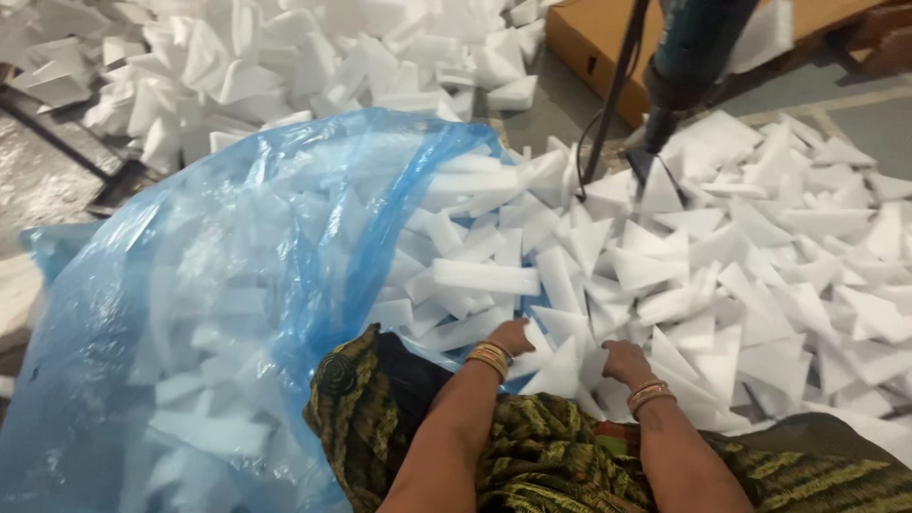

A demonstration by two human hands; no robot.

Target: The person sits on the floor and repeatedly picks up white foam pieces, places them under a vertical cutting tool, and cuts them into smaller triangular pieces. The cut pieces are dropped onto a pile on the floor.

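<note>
- Both hands reach forward into the foam pieces (665,275) spread on the floor; the blue plastic bag (190,313), already holding foam, opens just to their left.
- Left hand (513,334) lies at the bag's mouth, nearer it than the right hand (625,361).
- Fingers of both are buried in foam, so whether either is grasping a piece cannot be told.
- Someone's dark trouser leg (689,66) stands beyond, cut off at the top.

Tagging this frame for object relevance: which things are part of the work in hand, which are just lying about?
In hand:
left hand
right hand
white foam offcuts both hands dig into
blue plastic bag, open and filled with the same pieces

Lying about:
cardboard box
teal power tool with black cable
far foam heap
</note>
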